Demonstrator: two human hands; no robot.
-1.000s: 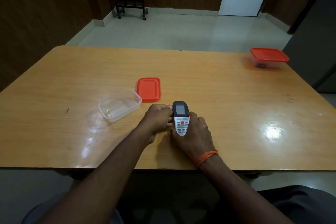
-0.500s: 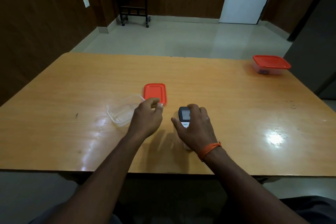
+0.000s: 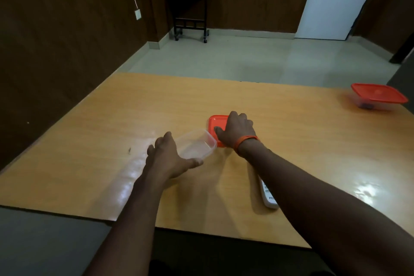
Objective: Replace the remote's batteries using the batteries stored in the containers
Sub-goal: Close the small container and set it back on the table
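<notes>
A clear, lidless plastic container (image 3: pixel 198 144) stands on the wooden table (image 3: pixel 302 141). My left hand (image 3: pixel 168 157) wraps its near left corner, thumb along the near rim. Right beside it lies its orange lid (image 3: pixel 214 122), flat on the table. My right hand (image 3: pixel 237 130) rests on top of the lid, thumb at its left edge and fingers over the far edge. The white remote (image 3: pixel 267 196) lies on the table under my right forearm; only its lower end shows. I see no batteries in the clear container.
A second clear container with an orange lid (image 3: pixel 378 96) stands at the table's far right corner, something dark inside it. Beyond the table are a tiled floor, a small dark side table (image 3: pixel 190 9) and a white door.
My right hand let go of the remote, which now lies on the table, and moved onto the orange lid. My left hand moved to the clear container. The camera tilted up and to the left.
</notes>
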